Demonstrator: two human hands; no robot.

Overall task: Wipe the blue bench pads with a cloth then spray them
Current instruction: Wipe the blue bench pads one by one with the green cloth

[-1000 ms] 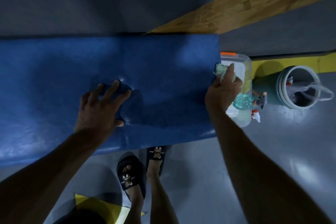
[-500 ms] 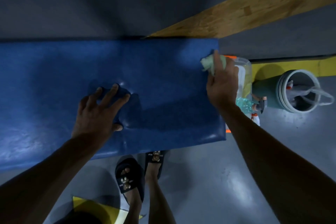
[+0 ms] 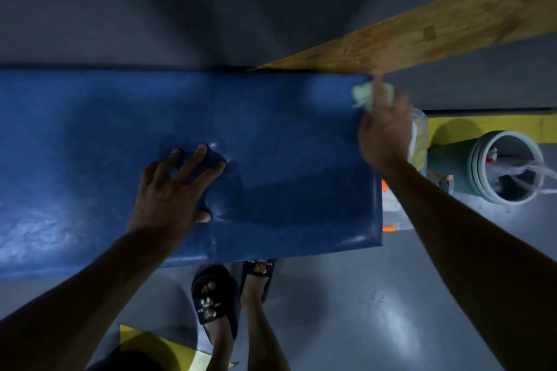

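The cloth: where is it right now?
In the head view the pale green cloth is gripped in the right hand at the far right corner of the blue bench pad, beside the wooden plank.

Hidden, cut off and blurred parts

The blue pad (image 3: 271, 129) runs off the frame at nine o'clock. The right hand (image 3: 384, 126) and its pale green cloth (image 3: 366, 96) are motion-blurred at one o'clock. That forearm covers most of a clear plastic box (image 3: 420, 129) at three o'clock. The bucket (image 3: 479, 166) contents are too dim to tell.
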